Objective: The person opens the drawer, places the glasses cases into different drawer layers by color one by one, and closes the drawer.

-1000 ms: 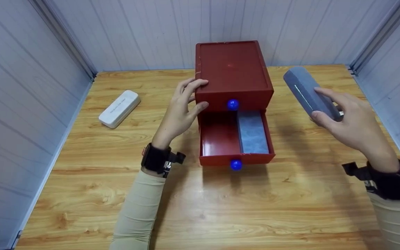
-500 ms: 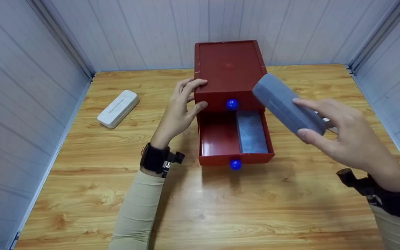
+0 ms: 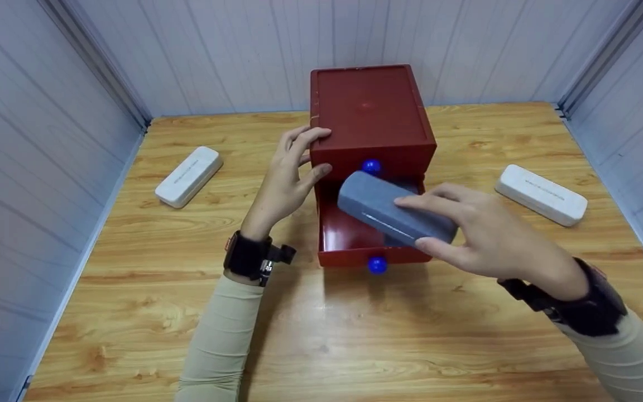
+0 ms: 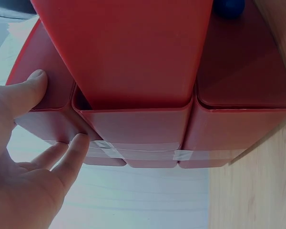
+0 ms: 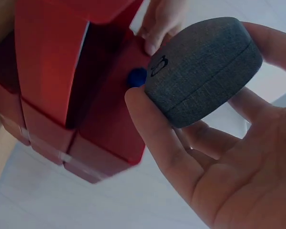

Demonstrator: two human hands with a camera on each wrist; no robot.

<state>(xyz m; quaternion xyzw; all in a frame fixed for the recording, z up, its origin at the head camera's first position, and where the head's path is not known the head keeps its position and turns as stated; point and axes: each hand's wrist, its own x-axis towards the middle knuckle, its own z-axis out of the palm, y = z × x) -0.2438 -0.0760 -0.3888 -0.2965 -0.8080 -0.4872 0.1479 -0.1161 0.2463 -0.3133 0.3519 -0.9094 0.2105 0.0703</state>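
My right hand (image 3: 483, 234) holds a grey-blue glasses case (image 3: 374, 204), thumb on one long side and fingers on the other. The case is tilted above the pulled-out drawer (image 3: 349, 258) of a red drawer unit (image 3: 366, 106). Inside that drawer lies a blue case (image 3: 409, 187), now mostly hidden behind the held one. At the unit's upper left front corner, my left hand (image 3: 288, 178) grips with its thumb on the front face and fingers over the top and side. The left wrist view shows the unit's stacked drawers, the middle one (image 4: 133, 57) extended.
One white case (image 3: 188, 176) lies on the wooden table (image 3: 321, 340) to the left of the unit, another white case (image 3: 542, 194) to the right. Blue ball knobs (image 3: 377, 265) stick out from the drawer fronts. Pale panel walls (image 3: 243, 56) enclose the back and sides.
My right hand has carried the grey-blue glasses case leftward from the table's right side to over the drawer, uncovering the right white case. The left hand has stayed on the unit.
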